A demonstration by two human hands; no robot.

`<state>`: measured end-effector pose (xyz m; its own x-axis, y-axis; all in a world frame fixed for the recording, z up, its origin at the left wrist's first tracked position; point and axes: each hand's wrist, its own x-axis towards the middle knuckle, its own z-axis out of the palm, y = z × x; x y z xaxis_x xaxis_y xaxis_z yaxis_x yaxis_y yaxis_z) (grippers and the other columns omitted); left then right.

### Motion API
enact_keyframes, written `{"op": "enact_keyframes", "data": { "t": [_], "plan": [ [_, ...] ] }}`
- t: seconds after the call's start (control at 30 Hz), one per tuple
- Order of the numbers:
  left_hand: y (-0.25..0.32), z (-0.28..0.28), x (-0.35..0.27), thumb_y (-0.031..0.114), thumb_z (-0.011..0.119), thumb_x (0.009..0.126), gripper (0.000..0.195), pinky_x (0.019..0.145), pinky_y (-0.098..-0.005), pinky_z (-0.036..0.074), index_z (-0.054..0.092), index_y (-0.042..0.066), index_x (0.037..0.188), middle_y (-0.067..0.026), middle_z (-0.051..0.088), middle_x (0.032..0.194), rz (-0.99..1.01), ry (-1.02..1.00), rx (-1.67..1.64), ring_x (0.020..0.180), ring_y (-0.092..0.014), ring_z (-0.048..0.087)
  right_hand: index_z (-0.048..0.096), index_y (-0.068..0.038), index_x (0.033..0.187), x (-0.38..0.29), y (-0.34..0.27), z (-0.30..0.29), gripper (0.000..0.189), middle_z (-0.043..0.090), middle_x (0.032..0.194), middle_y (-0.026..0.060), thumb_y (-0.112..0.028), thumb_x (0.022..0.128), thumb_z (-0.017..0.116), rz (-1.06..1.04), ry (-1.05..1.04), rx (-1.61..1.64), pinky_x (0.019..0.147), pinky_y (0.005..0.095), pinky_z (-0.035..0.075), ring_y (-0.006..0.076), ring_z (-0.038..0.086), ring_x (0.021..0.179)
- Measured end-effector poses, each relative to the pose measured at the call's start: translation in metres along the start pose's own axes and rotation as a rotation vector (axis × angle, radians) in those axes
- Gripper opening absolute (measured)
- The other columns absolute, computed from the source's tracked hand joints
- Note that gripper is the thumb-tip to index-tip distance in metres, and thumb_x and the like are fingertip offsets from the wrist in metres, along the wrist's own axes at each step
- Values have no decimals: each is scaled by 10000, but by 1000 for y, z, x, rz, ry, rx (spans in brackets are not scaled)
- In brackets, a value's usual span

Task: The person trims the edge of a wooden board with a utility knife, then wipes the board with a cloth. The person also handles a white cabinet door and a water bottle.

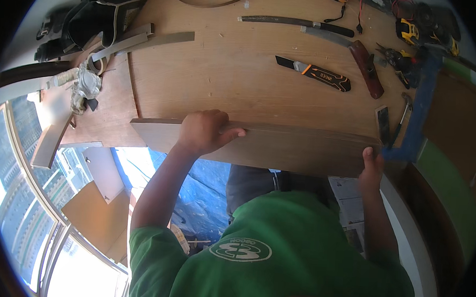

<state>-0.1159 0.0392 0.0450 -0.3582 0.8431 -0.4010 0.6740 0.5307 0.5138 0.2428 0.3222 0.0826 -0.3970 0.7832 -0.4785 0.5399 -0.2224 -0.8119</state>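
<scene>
A long grey-brown wood-grain board [286,149] lies across the front edge of the wooden worktop [177,80], its broad face turned towards me. My left hand [204,132] grips the board's upper edge left of its middle, thumb on the near face and fingers over the far side. At the board's right end, my right hand [371,167] holds it with the thumb up; its other fingers are mostly hidden. Beyond the board lies a black and orange utility knife [326,77] with its blade out.
Right of the knife are a red-brown wooden-handled tool [366,68], a claw hammer [403,113] and yellow-black power tools [407,31]. A black-handled long tool [293,22] lies farther back. Tape rolls [99,63], wood strips [163,37] and a black bag [91,20] are left, near a window [23,169].
</scene>
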Motion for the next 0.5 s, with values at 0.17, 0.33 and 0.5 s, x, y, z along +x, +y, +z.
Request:
{"op": "enact_keyframes", "data": {
  "t": [0.17, 0.33, 0.5],
  "plan": [
    [67, -45, -59, 702, 769, 792, 639, 582, -419, 490, 585, 95, 713, -66, 568, 667, 160, 463, 6, 602, -295, 613, 630, -2, 1319, 28, -72, -100, 720, 660, 1135, 36, -618, 964, 740, -443, 0, -82, 966, 308, 467, 142, 598, 1048],
    [148, -91, -66, 712, 821, 693, 686, 569, -408, 467, 590, 68, 738, -77, 543, 661, 240, 823, -99, 599, -305, 591, 603, 5, 1351, 27, -251, -190, 702, 623, 1296, 126, -567, 971, 746, -877, -38, -138, 1059, 415, 479, 235, 618, 1194],
    [199, -95, -64, 652, 902, 615, 699, 578, -424, 478, 599, 49, 797, -101, 551, 678, 206, 1067, -151, 612, -324, 591, 684, 5, 1077, -15, -416, -131, 473, 688, 1058, 79, -413, 928, 847, -1380, -200, 7, 816, 310, 492, 176, 615, 944]
  ]
}}
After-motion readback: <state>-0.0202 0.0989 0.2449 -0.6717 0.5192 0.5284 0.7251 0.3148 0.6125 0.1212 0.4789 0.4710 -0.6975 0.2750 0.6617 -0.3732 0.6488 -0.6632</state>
